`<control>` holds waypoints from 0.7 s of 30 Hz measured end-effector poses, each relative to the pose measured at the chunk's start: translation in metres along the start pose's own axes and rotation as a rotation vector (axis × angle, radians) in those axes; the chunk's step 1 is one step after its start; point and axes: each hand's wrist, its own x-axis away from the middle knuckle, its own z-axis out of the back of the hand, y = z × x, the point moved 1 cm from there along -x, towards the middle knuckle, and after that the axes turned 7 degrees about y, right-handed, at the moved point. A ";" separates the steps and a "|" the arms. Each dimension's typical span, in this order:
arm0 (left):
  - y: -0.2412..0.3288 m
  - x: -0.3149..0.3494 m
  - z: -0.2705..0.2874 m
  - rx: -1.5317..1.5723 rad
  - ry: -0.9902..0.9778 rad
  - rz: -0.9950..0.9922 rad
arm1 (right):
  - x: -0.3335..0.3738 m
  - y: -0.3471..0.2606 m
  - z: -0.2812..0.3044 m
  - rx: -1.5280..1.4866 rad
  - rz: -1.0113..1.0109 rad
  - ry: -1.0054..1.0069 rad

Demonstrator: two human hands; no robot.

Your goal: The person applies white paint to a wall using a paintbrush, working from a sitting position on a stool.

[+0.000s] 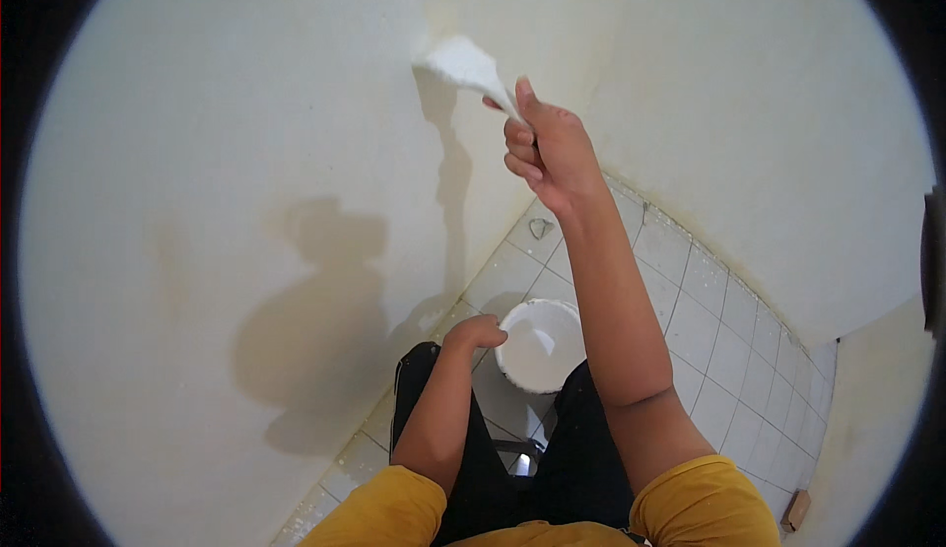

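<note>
My right hand (554,148) is raised in front of me, its fingers closed round the handle of a paintbrush (461,62). The brush head is coated in white and meets the left wall (177,143) close to the corner. Below, my left hand (477,331) grips the near-left rim of a white bucket (564,318), its thumb lying on the edge. Pale, whitish paint (532,358) shows inside the bucket, which is low between my knees.
A second wall (749,113) meets the left one at a corner. Paint specks dot the tiled floor (680,340), where a drain (540,229) lies near the corner. A brown block (796,511) sits at lower right. My shadow falls across the left wall.
</note>
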 end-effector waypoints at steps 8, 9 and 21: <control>-0.010 0.010 0.009 -0.001 0.035 0.026 | -0.031 0.048 0.017 0.216 -0.074 -0.016; -0.009 0.012 0.011 0.001 0.033 0.026 | -0.030 0.065 0.027 0.233 -0.156 -0.014; -0.013 0.020 0.023 0.242 0.261 -0.096 | -0.013 0.109 0.079 0.389 -0.411 0.201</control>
